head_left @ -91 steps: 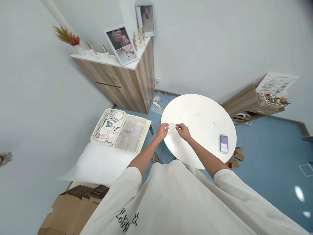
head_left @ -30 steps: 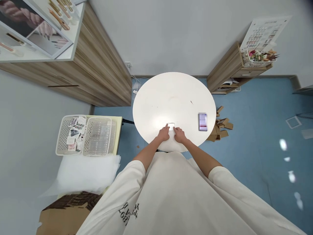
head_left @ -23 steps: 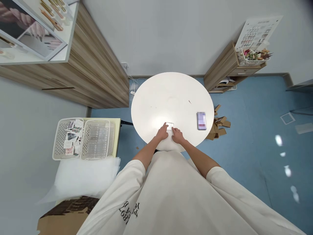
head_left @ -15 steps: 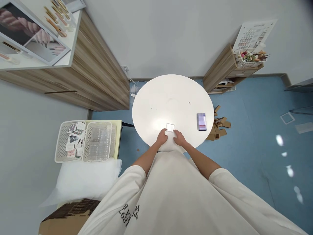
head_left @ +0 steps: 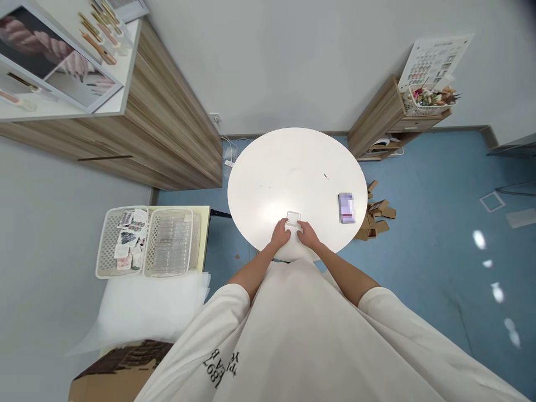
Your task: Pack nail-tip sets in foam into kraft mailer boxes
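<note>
A small clear plastic box [head_left: 293,217], roughly square with pale edges, is at the near part of the round white table [head_left: 288,162]. My left hand [head_left: 280,233] grips its near left corner between thumb and fingers. At the near right corner, my right hand [head_left: 308,235] holds it the same way. Whether the box rests on the tabletop or is lifted slightly, I cannot tell. Its contents, if any, are too small to make out.
A phone [head_left: 346,207] lies at the table's right. To the left, a white basket [head_left: 100,251] holds printed cards and another basket [head_left: 147,262] holds clear boxes. White sheets [head_left: 154,304] lie below them. Cardboard pieces [head_left: 377,215] are on the floor at right.
The clear box was held up three seconds ago, then lay flatter on the table under my fingers. My hands have since drawn back to its near corners. My view has swung leftward and down.
</note>
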Action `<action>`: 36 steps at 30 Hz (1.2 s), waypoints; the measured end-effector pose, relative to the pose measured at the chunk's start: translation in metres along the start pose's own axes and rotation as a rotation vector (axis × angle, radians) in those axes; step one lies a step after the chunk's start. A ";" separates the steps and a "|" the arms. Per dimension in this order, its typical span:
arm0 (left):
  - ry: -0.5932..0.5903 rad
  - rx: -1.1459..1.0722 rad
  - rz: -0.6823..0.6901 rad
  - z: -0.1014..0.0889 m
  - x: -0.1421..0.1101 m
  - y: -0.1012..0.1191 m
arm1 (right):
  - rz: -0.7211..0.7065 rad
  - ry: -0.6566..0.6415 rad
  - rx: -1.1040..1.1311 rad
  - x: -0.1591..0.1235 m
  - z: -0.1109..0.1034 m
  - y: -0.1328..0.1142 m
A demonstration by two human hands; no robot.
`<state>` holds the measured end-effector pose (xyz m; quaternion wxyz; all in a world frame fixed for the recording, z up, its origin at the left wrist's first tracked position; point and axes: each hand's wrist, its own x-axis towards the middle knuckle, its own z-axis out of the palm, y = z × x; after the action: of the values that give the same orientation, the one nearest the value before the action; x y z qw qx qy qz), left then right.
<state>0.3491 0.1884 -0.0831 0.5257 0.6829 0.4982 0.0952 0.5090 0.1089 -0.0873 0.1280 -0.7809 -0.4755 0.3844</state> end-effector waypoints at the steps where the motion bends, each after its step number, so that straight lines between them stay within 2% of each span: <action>1: 0.033 -0.006 0.013 0.000 0.001 0.003 | 0.000 0.031 -0.008 0.001 -0.003 -0.003; 5: 0.128 -0.017 0.005 -0.005 0.009 0.017 | -0.022 0.102 -0.065 0.006 -0.019 -0.015; 13: 0.194 -0.016 -0.101 -0.006 0.029 0.023 | -0.061 0.029 -0.157 0.024 -0.043 -0.027; 25: 0.211 -0.019 -0.195 -0.014 0.043 0.030 | -0.167 -0.060 -0.232 0.036 -0.055 -0.034; 36: 0.182 -0.035 -0.242 -0.019 0.051 0.035 | -0.204 -0.050 -0.442 0.039 -0.051 -0.035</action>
<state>0.3817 0.2422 -0.0665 0.4977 0.5972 0.6208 0.1014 0.5330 0.1678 -0.0517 -0.0196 -0.7280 -0.6276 0.2755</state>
